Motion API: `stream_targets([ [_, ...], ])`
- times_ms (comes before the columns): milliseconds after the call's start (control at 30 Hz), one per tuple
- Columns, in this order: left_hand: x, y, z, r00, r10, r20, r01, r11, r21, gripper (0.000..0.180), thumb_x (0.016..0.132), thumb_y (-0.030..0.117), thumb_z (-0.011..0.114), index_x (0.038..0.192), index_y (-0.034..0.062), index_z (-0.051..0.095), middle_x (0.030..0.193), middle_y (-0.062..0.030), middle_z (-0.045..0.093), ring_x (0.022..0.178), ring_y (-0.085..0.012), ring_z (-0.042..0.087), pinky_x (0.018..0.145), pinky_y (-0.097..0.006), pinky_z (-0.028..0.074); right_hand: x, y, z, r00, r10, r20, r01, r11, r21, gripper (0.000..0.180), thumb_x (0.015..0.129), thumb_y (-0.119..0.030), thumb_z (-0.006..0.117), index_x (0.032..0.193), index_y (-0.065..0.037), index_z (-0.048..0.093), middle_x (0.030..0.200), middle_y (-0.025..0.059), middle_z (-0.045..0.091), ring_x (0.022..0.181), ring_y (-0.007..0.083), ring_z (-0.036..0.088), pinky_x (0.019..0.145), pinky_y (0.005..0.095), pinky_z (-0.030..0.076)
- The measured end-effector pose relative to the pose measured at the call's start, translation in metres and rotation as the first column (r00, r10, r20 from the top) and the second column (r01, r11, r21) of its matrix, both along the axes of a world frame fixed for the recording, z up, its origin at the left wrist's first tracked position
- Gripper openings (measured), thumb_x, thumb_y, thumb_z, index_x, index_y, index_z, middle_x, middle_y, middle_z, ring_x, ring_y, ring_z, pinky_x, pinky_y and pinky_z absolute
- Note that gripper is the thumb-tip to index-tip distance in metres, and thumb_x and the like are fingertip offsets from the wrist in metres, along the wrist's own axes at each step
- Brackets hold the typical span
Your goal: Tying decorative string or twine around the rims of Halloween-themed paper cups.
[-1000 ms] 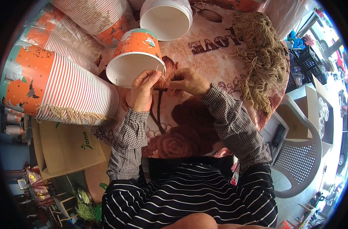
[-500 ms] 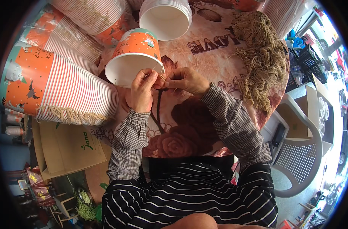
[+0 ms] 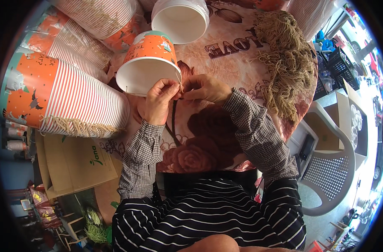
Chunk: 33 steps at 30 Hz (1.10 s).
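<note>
An orange paper bucket (image 3: 157, 47) with a white inside lies on its side on the table, its mouth toward me. A thin beige cord (image 3: 180, 82) hangs at the right of its rim. My left hand (image 3: 158, 101) is closed in a pinch on the cord just below the rim. Close against it, my right hand (image 3: 207, 89) also pinches the cord between thumb and forefinger. The fingertips nearly meet, so the cord's end between them is hidden. A tangled heap of beige cords (image 3: 287, 67) lies at the right of the table.
A nested stack of buckets (image 3: 84, 98) with cords along its side lies at the left. Wrapped stacks (image 3: 80, 44) sit behind it, and white buckets (image 3: 181, 23) lie at the back. A cardboard box (image 3: 74, 166) stands lower left, a grey plastic chair (image 3: 330, 176) at the right.
Both hands have shifted slightly, still pinching at the cord. The bucket has turned or moved very slightly to the right at its rim. The cord now hangs straighter beside the rim.
</note>
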<state>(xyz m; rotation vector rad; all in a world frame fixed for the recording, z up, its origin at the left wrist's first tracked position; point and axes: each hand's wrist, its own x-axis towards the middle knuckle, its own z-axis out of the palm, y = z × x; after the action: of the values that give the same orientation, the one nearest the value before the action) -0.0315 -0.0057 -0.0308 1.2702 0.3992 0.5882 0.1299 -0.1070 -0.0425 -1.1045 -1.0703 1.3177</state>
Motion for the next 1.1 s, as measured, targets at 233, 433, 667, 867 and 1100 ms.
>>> stream_targets([
  [233, 0.002, -0.004, 0.003, 1.0, -0.023, -0.015, 0.022, 0.997, -0.08, 0.014, 0.09, 0.014, 0.06, 0.094, 0.0013, 0.063, 0.081, -0.0023, 0.063, 0.07, -0.009, 0.056, 0.064, -0.022, 0.045, 0.0, -0.005, 0.018, 0.975, -0.219, -0.044, 0.214, 0.973, -0.088, 0.015, 0.087, -0.019, 0.062, 0.094, -0.006, 0.062, 0.082, 0.0012, 0.063, 0.068, 0.0092, 0.06, 0.057, 0.0235, 0.05],
  [433, 0.0, 0.002, -0.003, 1.0, -0.007, -0.019, 0.007, 1.0, 0.011, 0.017, 0.091, 0.018, 0.06, 0.093, 0.002, 0.064, 0.077, -0.0009, 0.062, 0.067, -0.0073, 0.053, 0.062, -0.021, 0.043, -0.007, -0.001, 0.011, 0.976, -0.213, 0.038, 0.212, 0.977, 0.038, 0.016, 0.087, -0.022, 0.063, 0.092, -0.006, 0.063, 0.077, -0.0014, 0.063, 0.068, 0.0076, 0.059, 0.054, 0.0218, 0.046],
  [667, 0.003, -0.004, 0.003, 0.999, -0.032, -0.025, 0.03, 0.998, -0.054, 0.015, 0.091, 0.017, 0.06, 0.091, 0.0022, 0.064, 0.078, -0.0012, 0.063, 0.065, -0.0064, 0.051, 0.06, -0.021, 0.041, -0.005, -0.003, 0.017, 0.974, -0.224, -0.032, 0.225, 0.974, 0.008, 0.019, 0.09, -0.021, 0.062, 0.095, -0.003, 0.063, 0.079, 0.001, 0.063, 0.07, 0.0083, 0.059, 0.061, 0.0227, 0.049],
  [867, 0.003, -0.004, 0.001, 0.997, -0.065, -0.047, 0.068, 0.996, 0.053, 0.015, 0.09, 0.015, 0.062, 0.094, 0.001, 0.065, 0.082, -0.0022, 0.064, 0.066, -0.0064, 0.052, 0.06, -0.02, 0.041, -0.007, 0.003, 0.007, 0.966, -0.216, -0.14, 0.233, 0.965, 0.122, 0.019, 0.088, -0.018, 0.063, 0.092, 0.001, 0.063, 0.081, 0.0049, 0.065, 0.075, 0.0134, 0.062, 0.071, 0.0276, 0.051],
  [1100, 0.005, -0.007, 0.0, 0.995, -0.037, -0.091, 0.043, 0.998, 0.056, 0.016, 0.088, 0.013, 0.065, 0.098, 0.0006, 0.065, 0.084, -0.0007, 0.065, 0.069, -0.0047, 0.053, 0.063, -0.018, 0.043, -0.009, 0.002, 0.008, 0.942, -0.265, -0.204, 0.282, 0.958, 0.056, 0.016, 0.085, -0.012, 0.065, 0.088, 0.003, 0.061, 0.081, 0.0066, 0.064, 0.074, 0.0137, 0.062, 0.07, 0.0272, 0.051],
])
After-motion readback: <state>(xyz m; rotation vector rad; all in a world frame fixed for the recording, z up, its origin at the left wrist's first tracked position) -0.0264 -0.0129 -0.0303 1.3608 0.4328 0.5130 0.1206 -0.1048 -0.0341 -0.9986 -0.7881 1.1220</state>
